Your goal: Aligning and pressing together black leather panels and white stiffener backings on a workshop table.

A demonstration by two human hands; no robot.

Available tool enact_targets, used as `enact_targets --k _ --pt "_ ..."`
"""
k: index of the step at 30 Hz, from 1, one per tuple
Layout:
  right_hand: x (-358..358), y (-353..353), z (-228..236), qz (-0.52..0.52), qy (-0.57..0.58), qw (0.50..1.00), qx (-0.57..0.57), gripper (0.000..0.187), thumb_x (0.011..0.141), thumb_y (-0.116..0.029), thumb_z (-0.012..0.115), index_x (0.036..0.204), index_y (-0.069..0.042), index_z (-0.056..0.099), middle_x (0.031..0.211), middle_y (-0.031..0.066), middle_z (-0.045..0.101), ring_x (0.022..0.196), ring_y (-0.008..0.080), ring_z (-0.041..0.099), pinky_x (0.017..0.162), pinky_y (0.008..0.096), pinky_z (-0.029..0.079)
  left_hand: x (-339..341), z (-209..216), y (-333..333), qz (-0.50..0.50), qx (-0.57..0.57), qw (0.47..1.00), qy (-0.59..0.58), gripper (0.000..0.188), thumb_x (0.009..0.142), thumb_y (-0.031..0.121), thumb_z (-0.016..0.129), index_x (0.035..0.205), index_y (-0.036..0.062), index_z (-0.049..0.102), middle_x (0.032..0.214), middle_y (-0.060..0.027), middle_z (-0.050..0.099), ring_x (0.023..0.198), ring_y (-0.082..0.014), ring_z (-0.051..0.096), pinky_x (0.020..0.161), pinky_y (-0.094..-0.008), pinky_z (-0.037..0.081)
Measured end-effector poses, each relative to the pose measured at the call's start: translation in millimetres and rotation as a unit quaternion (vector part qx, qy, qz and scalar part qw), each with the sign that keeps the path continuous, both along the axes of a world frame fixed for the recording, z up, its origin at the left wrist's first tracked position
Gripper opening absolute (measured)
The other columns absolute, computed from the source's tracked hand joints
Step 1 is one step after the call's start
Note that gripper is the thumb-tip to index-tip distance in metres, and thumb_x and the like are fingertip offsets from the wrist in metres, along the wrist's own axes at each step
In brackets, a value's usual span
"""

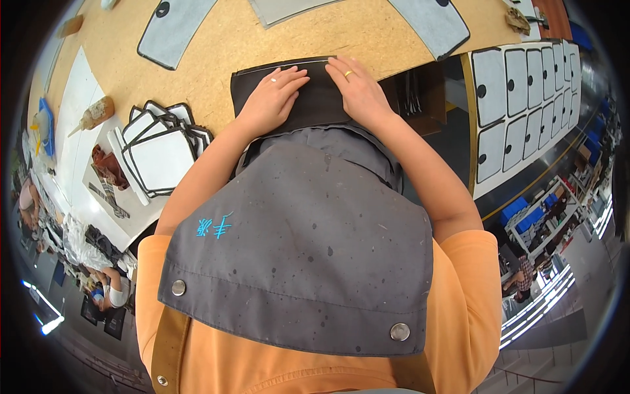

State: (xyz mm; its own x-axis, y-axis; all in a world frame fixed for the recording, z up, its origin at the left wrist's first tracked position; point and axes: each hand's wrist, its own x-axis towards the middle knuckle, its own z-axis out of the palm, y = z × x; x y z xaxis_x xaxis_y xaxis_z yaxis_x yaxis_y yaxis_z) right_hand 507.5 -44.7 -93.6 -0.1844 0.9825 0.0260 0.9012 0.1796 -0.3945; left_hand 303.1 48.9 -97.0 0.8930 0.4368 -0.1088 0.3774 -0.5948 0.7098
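A black sheet-like piece (314,98) lies at the table's near edge, right in front of my apron (302,217). A thin pale line runs along its far edge. My left hand (272,98) rests flat on its left half, fingers stretched toward that far edge. On the right side, my right hand (359,94) lies with extended fingers, their tips at the far right corner of the piece. Nothing shows between the fingers of either hand. The underside of the black piece is hidden.
White black-edged panels (161,154) are stacked at the left, near a brown bottle (97,113) with a thin nozzle. More panels (491,85) stand in rows on a board at the right. Pale pieces (174,29) lie farther back. Below the table's right side sits an open brown box (430,98).
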Motion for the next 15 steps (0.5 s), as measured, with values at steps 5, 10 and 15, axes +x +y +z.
enact_targets --k 5,10,15 --pt "-4.6 2.5 -4.6 0.041 -0.039 0.998 -0.04 0.046 0.073 0.002 0.053 0.119 0.001 0.048 0.121 0.0149 0.05 0.119 0.0283 0.044 0.102 0.0372 0.034 -11.4 -9.5 -4.8 -0.009 0.073 0.997 0.03 0.038 0.087 0.011 0.047 0.125 0.0061 0.047 0.136 -0.0046 0.041 0.128 -0.0212 0.034 0.107 -0.0397 0.025" --pt "-20.7 23.0 16.4 0.035 -0.056 0.99 -0.127 0.043 0.076 0.002 0.049 0.119 0.001 0.047 0.122 0.015 0.05 0.116 0.0319 0.046 0.099 0.0372 0.038 -14.2 -9.8 -3.2 0.015 0.013 1.0 0.021 0.037 0.089 0.013 0.046 0.125 0.0061 0.047 0.134 -0.0063 0.043 0.128 -0.0223 0.035 0.107 -0.0395 0.025" --pt "-23.8 16.2 -2.1 0.092 -0.048 0.993 -0.052 0.046 0.077 0.001 0.048 0.123 0.002 0.045 0.125 0.0151 0.047 0.118 0.0288 0.044 0.097 0.0369 0.038 -26.1 -7.8 -1.1 0.021 0.03 0.999 0.027 0.038 0.089 0.015 0.047 0.126 0.0053 0.046 0.135 -0.0087 0.041 0.129 -0.0222 0.033 0.108 -0.039 0.024"
